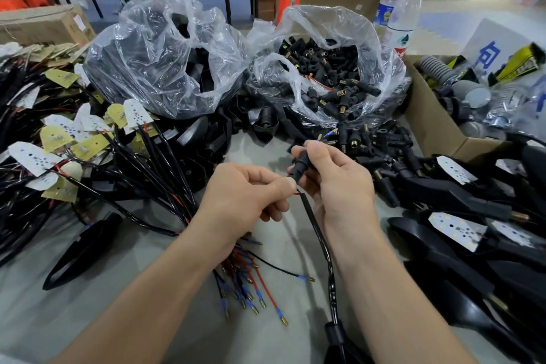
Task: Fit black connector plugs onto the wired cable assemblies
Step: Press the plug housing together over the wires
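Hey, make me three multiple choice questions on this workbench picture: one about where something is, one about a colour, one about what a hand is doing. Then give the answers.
1. Where does the bag of black plugs sit relative to the other clear bag?
A) to its left
B) to its right
C) inside it

2. What colour is the thin wire that the left hand pinches?
A) red
B) green
C) white

3. What is the right hand doing?
A) resting open with nothing in it
B) gripping a screwdriver
C) holding a black connector plug

Answers:
1 B, the plug-filled bag stands on the right-hand side.
2 A, red shows just below the fingertips.
3 C, its fingers curl round the plug above the cable.
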Demonstrator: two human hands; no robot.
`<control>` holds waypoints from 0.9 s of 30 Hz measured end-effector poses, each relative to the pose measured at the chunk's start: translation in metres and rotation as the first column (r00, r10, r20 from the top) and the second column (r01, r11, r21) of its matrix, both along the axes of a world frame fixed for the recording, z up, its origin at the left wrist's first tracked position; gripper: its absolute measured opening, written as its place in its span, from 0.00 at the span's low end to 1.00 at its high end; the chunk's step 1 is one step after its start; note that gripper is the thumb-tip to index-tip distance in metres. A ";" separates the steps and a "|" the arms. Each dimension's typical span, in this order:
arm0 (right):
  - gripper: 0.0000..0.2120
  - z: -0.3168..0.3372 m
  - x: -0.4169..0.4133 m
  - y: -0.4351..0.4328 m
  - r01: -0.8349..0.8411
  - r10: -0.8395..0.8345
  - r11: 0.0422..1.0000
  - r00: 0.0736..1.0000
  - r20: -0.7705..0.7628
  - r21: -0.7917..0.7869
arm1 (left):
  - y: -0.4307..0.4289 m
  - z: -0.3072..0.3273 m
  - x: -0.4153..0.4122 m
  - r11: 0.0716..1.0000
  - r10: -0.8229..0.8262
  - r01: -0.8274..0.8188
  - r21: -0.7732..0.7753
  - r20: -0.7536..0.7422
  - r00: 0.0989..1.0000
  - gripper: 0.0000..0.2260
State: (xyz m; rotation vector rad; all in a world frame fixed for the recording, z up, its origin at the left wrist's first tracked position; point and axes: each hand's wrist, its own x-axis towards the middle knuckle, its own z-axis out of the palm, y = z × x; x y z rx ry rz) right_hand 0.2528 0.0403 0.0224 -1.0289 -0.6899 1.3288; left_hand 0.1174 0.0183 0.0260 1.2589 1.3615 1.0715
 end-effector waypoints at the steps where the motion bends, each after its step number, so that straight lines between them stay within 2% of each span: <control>1: 0.12 0.001 0.001 -0.001 -0.032 0.032 0.999 0.999 -0.010 0.014 | -0.001 0.000 0.000 1.000 0.000 0.002 -0.026 0.063 0.998 0.10; 3: 0.11 0.003 0.002 -0.002 -0.104 0.104 0.994 0.994 -0.035 0.017 | -0.002 -0.001 0.000 0.999 -0.009 0.015 -0.039 0.137 0.990 0.09; 7: 0.10 0.004 0.005 -0.002 -0.226 0.213 0.971 0.965 -0.155 -0.073 | -0.005 -0.004 0.007 0.992 -0.128 0.128 0.013 0.188 0.974 0.13; 10: 0.07 0.003 0.006 -0.004 -0.247 0.229 0.964 0.959 -0.165 -0.102 | -0.007 -0.001 0.014 0.982 -0.159 0.181 -0.057 0.274 0.949 0.19; 13: 0.04 0.000 0.007 -0.001 -0.189 0.175 0.975 0.977 -0.119 -0.117 | -0.006 0.000 0.012 0.986 -0.130 0.147 -0.077 0.199 0.971 0.13; 17: 0.11 0.002 0.012 0.007 -0.035 0.021 0.985 0.996 -0.089 -0.168 | -0.008 0.002 0.014 0.970 -0.186 0.207 -0.125 0.163 0.969 0.15; 20: 0.10 0.003 0.011 0.004 -0.006 0.005 0.982 1.000 -0.008 -0.187 | -0.013 0.006 0.021 0.916 -0.283 0.343 -0.210 0.267 0.921 0.17; 23: 0.11 0.004 0.011 0.002 -0.009 0.035 0.991 0.981 0.190 -0.135 | -0.018 0.006 0.027 0.840 -0.356 0.494 -0.224 0.459 0.814 0.20; 25: 0.11 0.005 0.013 0.003 0.017 0.006 0.997 0.960 0.280 -0.079 | -0.018 0.004 0.029 0.828 -0.354 0.522 -0.207 0.528 0.772 0.23; 27: 0.12 0.005 0.016 0.006 0.064 -0.054 0.998 0.929 0.365 -0.017 | -0.017 0.002 0.028 0.840 -0.344 0.507 -0.195 0.532 0.774 0.24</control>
